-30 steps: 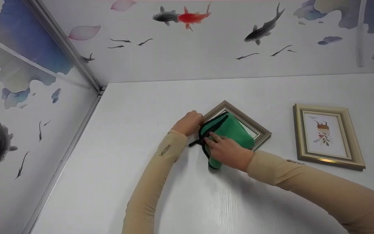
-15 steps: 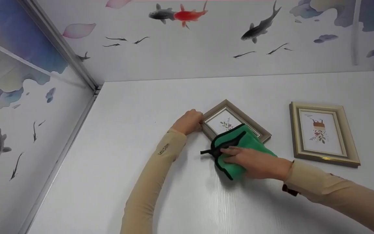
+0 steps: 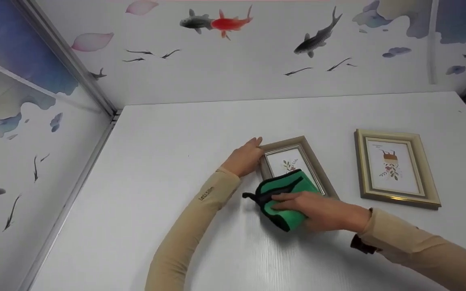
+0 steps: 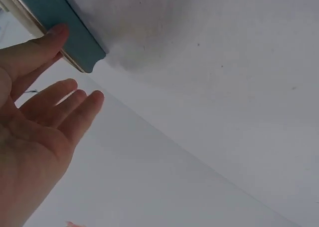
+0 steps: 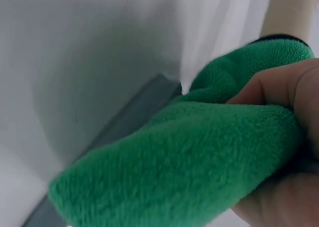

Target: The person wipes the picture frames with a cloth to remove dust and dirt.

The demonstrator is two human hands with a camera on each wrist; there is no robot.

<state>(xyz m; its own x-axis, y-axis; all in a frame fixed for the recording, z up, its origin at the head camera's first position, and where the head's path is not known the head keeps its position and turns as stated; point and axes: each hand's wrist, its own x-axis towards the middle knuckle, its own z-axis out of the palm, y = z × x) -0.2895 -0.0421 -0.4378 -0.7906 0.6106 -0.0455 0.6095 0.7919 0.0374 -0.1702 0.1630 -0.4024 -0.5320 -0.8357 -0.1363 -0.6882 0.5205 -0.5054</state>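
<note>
A champagne-coloured picture frame [image 3: 314, 163], slightly tilted on the white wall, holds a print of leaves and flowers. At its upper left corner is my left hand [image 3: 244, 157]. In the left wrist view the thumb [image 4: 56, 33] lies against the frame's side [image 4: 82, 42], a finger is close behind it, and the other fingers stretch out past the corner. My right hand [image 3: 318, 210] grips a green cleaning cloth [image 3: 295, 218] with black trim, bunched over the frame's lower part. Seen from the right wrist, the folded cloth [image 5: 169, 162] hides most of the fingers.
A second gold picture frame [image 3: 397, 169] hangs to the right on the same white wall [image 3: 168, 169]. Above is a white ceiling panel [image 3: 257, 85] printed with fish. The left side wall [image 3: 67, 161] carries fish and blue patterns.
The frame has turned from a diamond tilt to nearly upright. My right hand moved the cloth down and right, baring the print. My left hand's fingers have straightened at the corner.
</note>
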